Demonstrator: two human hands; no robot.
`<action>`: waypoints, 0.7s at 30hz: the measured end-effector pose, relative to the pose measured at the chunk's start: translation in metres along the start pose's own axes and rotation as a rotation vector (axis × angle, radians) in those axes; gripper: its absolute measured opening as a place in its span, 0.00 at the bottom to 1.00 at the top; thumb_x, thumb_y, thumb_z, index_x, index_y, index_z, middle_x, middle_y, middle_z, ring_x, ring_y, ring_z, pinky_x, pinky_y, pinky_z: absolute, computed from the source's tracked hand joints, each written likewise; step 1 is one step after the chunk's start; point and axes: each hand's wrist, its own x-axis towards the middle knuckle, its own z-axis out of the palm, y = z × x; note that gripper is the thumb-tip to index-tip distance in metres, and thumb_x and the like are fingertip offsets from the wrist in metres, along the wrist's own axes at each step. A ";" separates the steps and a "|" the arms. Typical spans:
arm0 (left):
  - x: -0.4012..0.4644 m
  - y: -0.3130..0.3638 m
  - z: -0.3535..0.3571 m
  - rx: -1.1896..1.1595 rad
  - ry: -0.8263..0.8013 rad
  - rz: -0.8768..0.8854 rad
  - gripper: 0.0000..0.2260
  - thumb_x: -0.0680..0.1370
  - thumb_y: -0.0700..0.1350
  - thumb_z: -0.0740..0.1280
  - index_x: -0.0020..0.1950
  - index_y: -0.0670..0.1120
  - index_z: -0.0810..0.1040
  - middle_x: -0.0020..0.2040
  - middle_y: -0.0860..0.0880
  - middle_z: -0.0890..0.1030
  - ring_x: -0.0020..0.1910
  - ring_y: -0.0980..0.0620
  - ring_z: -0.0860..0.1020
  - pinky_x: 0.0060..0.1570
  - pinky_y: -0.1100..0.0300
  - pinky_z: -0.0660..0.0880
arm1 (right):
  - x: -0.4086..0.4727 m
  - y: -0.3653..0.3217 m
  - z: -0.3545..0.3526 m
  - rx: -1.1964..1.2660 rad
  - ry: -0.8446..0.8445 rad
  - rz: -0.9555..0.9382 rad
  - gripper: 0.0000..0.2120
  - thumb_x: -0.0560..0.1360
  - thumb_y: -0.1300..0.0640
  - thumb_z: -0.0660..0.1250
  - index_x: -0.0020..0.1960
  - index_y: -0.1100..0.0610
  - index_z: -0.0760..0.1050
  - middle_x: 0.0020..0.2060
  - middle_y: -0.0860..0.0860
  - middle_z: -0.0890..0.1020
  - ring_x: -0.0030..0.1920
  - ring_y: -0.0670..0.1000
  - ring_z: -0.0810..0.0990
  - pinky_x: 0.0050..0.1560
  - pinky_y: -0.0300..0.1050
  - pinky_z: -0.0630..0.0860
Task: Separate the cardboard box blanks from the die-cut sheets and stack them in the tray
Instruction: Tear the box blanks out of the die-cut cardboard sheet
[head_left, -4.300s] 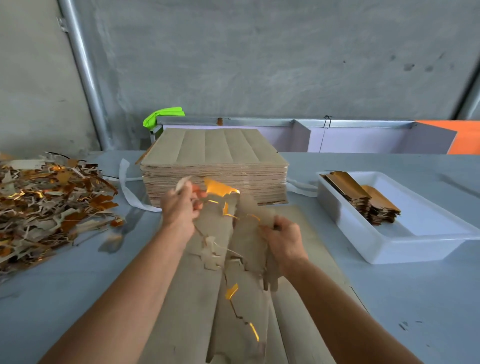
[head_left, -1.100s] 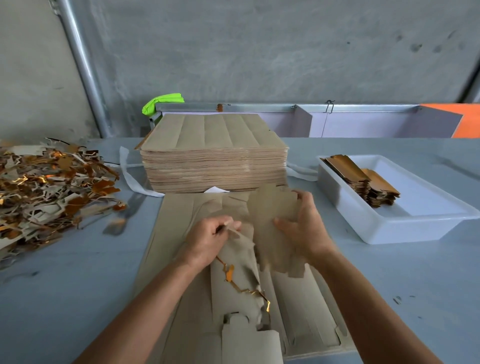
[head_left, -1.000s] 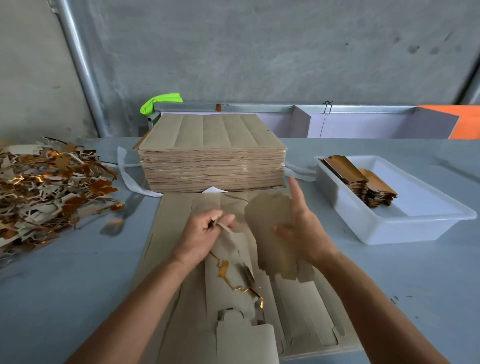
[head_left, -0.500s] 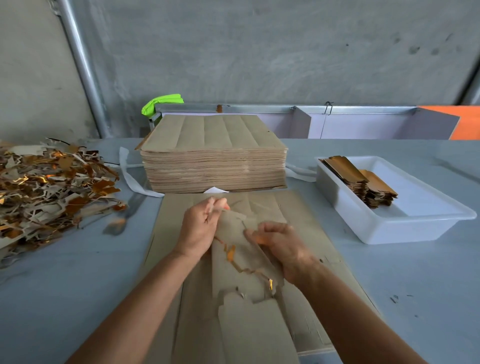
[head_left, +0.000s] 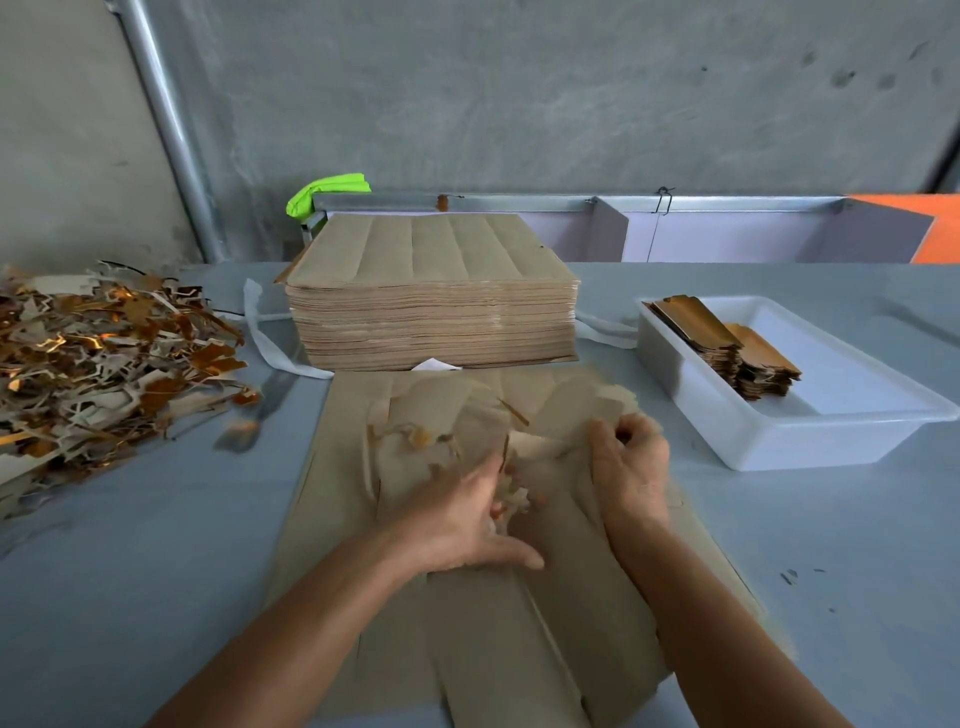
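You are working at a pale blue-grey table (head_left: 130, 561) that is standing against a rough grey concrete wall (head_left: 519, 93), with a tall stack of uncut brown cardboard sheets (head_left: 431, 306) sitting at its far middle and a heap of torn brown and gold offcuts (head_left: 98, 374) lying at your far left. The flat brown die-cut sheet (head_left: 343, 499) is lying in front of you, its upper part looking crumpled and blurred. To your right, the white plastic tray (head_left: 779, 441) is holding two short stacks of brown and gold box blanks (head_left: 727, 348). Your left hand (head_left: 462, 519) is resting on the sheet with its thumb spread wide; its fingertips are blurred. Your right hand (head_left: 628, 462) is curling its fingers around a crumpled piece of the sheet.
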 end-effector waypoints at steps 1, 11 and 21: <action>0.000 -0.002 0.003 -0.018 -0.020 -0.005 0.27 0.62 0.61 0.77 0.50 0.53 0.66 0.38 0.59 0.73 0.37 0.59 0.73 0.35 0.64 0.68 | 0.000 -0.002 -0.001 0.016 0.038 -0.006 0.08 0.76 0.60 0.61 0.39 0.63 0.69 0.31 0.53 0.70 0.35 0.53 0.68 0.31 0.45 0.66; 0.001 -0.023 -0.027 -0.325 -0.044 0.087 0.09 0.71 0.41 0.74 0.34 0.50 0.77 0.31 0.55 0.71 0.30 0.62 0.67 0.35 0.66 0.64 | 0.031 0.002 -0.043 0.028 0.280 -0.054 0.02 0.79 0.63 0.55 0.51 0.61 0.64 0.36 0.49 0.67 0.42 0.53 0.67 0.42 0.44 0.62; 0.004 -0.028 -0.053 -0.364 -0.007 0.115 0.06 0.72 0.39 0.72 0.44 0.50 0.83 0.42 0.55 0.76 0.45 0.53 0.75 0.50 0.63 0.72 | 0.014 -0.002 -0.045 -0.585 -0.443 -0.442 0.17 0.80 0.63 0.58 0.64 0.51 0.74 0.61 0.55 0.75 0.56 0.49 0.73 0.54 0.37 0.70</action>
